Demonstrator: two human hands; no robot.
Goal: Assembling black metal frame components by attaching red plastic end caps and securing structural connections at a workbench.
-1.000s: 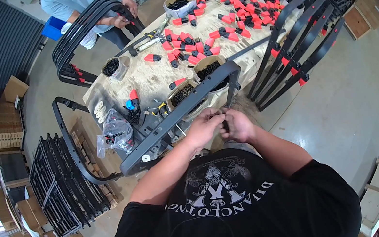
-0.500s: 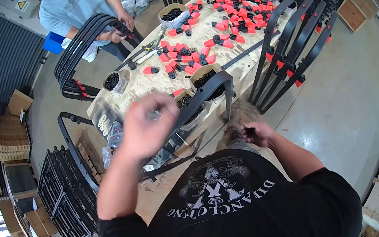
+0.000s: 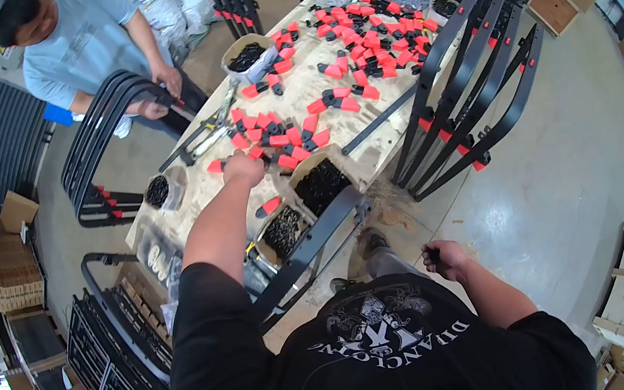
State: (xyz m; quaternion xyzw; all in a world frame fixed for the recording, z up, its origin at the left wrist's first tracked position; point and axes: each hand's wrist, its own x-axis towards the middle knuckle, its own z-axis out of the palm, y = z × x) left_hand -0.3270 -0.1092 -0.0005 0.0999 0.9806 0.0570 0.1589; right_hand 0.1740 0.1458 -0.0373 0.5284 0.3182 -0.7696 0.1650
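My left hand is stretched out over the table, among red-and-black plastic pieces. Its fingertips point down at the pieces and are hidden behind the back of the hand, so I cannot tell whether they grip one. Low by my right side, my right hand has its fingers curled around something small and dark that I cannot make out. Between my body and the table stands a curved black metal frame. Just beyond it are a box of black parts and a box of small fasteners.
Across the wooden table, a co-worker handles several curved black frames. More frames lean at the table's right edge. A pair of long-handled pliers lies on the tabletop. Flat black frames are stacked at left.
My left hand has moved forward from above the near black frame to the red-and-black pieces. My right hand stays low, with its fingers curled. The view has shifted somewhat.
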